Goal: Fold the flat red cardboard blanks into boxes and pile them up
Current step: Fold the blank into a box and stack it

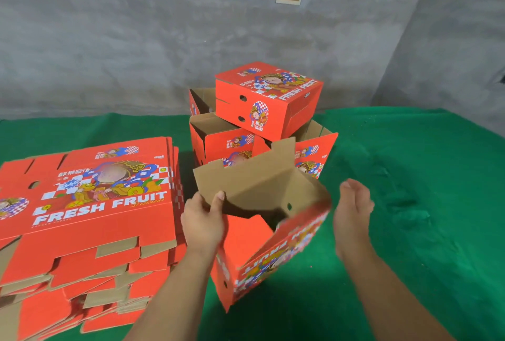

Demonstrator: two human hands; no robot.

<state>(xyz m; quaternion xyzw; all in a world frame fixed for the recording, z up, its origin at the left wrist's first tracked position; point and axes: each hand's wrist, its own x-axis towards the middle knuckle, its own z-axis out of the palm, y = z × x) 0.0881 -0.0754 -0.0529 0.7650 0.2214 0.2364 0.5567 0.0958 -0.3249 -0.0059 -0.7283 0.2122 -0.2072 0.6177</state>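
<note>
— Green cloth (pixel 410 176) everywhere; where's the box (pixel 273 237)?
— Half-formed, mid-cloth. Left hand (pixel 203 224) pinches its brown flap (pixel 246 176); right hand (pixel 352 212) hovers flat-fingered, holding nothing.
— Risk?
— One-sided grip: walls could spring flat, or it nudges the pile (pixel 262 111).

Half-folded red box (pixel 269 234) tilted, open (brown inside), between flat blanks (pixel 84 220) and piled boxes (pixel 266 100).

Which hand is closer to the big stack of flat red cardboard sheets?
Left. The left hand grips the half-folded red cardboard box right beside the stack of flat red cardboard sheets; the right hand hovers beyond the box.
</note>
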